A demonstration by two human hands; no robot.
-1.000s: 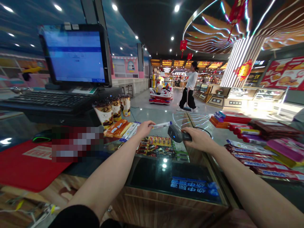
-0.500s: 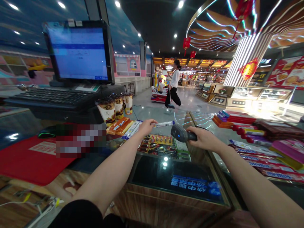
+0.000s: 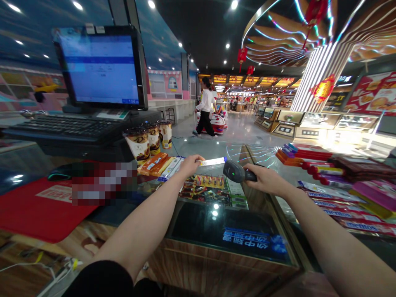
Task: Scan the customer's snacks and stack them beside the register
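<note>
My left hand [image 3: 191,166] is closed around the near end of a slim white stick-shaped pack [image 3: 213,161] with a blue tip. That pack glows bright white, its print washed out. Wrapped round the handle of a dark barcode scanner [image 3: 234,171], my right hand [image 3: 265,178] keeps the scanner's head close to the blue tip; a small green light shows on it. Beside my left hand lie an orange snack packet [image 3: 156,163] and a white-and-blue packet [image 3: 171,168]. Under both hands, colourful packaged goods [image 3: 210,187] show through the glass counter.
At the left stand a monitor [image 3: 100,68], a keyboard [image 3: 62,128] and a mouse [image 3: 60,172] by a red mat [image 3: 34,206]. Several lidded cups [image 3: 137,144] line the counter. Candy packs [image 3: 343,208] fill the right side. Across the floor is a person [image 3: 206,107].
The pack has turned from readable print to bright white, and the scanner's light from blue to green. Both hands stay nearly still. The person beyond the counter has walked left.
</note>
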